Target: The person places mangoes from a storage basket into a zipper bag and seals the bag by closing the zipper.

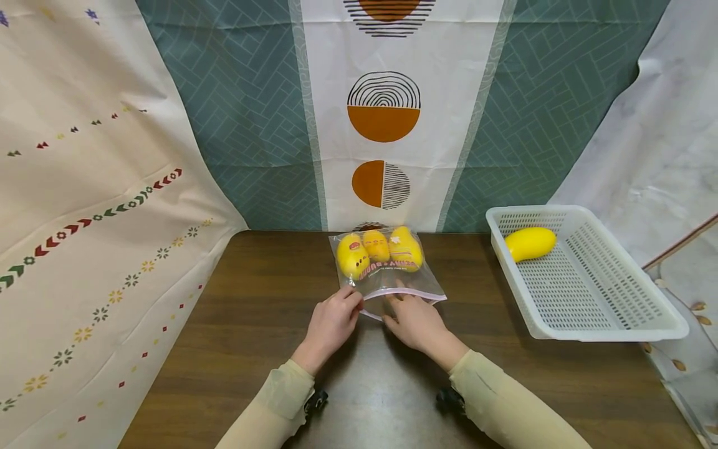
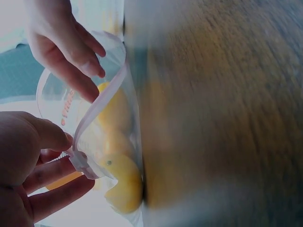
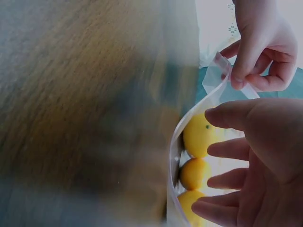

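A clear zip bag (image 1: pixel 423 282) with a pale pink zip strip lies on the table, its mouth facing me and parted. Inside sit three yellow fruits in a row: a large left one (image 1: pixel 351 252), a smaller middle one (image 1: pixel 376 245) and a long right one (image 1: pixel 406 251). My left hand (image 1: pixel 333 317) pinches the left corner of the mouth between thumb and fingers, as the left wrist view also shows. At the mouth's right part, my right hand (image 1: pixel 417 323) has its fingers spread and relaxed, fingertips at the opening and partly behind the film.
A white perforated plastic basket (image 1: pixel 583 290) stands on the right of the brown wooden table (image 1: pixel 247 337). One elongated yellow fruit (image 1: pixel 530 243) lies in its far left corner. Patterned cloth (image 1: pixel 252 112) hangs along the table's back edge and both sides.
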### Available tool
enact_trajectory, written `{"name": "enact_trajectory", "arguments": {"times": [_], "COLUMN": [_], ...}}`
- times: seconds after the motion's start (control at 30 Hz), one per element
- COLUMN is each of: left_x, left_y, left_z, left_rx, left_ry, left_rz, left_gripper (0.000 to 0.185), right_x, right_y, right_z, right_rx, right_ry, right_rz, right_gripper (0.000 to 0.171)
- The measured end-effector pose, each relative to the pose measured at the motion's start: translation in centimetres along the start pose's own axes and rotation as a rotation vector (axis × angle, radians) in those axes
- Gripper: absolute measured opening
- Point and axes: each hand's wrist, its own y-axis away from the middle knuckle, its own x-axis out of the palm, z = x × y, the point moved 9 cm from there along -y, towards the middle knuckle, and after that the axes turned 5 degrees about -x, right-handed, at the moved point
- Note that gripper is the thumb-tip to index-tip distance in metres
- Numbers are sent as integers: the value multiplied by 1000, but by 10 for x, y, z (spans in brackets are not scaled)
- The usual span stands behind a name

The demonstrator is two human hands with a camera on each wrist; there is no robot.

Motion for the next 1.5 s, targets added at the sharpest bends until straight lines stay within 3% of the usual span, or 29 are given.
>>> {"name": "enact_trajectory", "arguments": {"times": [0.2, 0.57, 0.8, 1.0, 1.3, 1.5], "left_x": [1, 3, 2, 1, 1, 3], "left_y": [0, -2, -2, -2, -2, 0], "left_z": [3, 5, 7, 9, 14, 16], "left_rx": [-15, -42, -59, -53, -48, -62], "left_ry": [4, 18, 33, 38, 41, 52], "left_rz": [4, 33, 39, 37, 29, 51], "left_gripper": [22, 16, 17, 17, 17, 14], "right_x": [-10, -34, -47, -67, -97, -132], "right_y": [8, 24, 35, 47, 65, 78], "right_z": [3, 2, -8, -17, -46, -73], "right_rx": [-73, -146, -160, -207, -208, -217], "right_ry": [-13, 16, -1, 15, 4, -33], "right_rz": [-45, -108, -107, -171, -266, -314], "right_gripper": [55, 31, 32, 28, 22, 22]}}
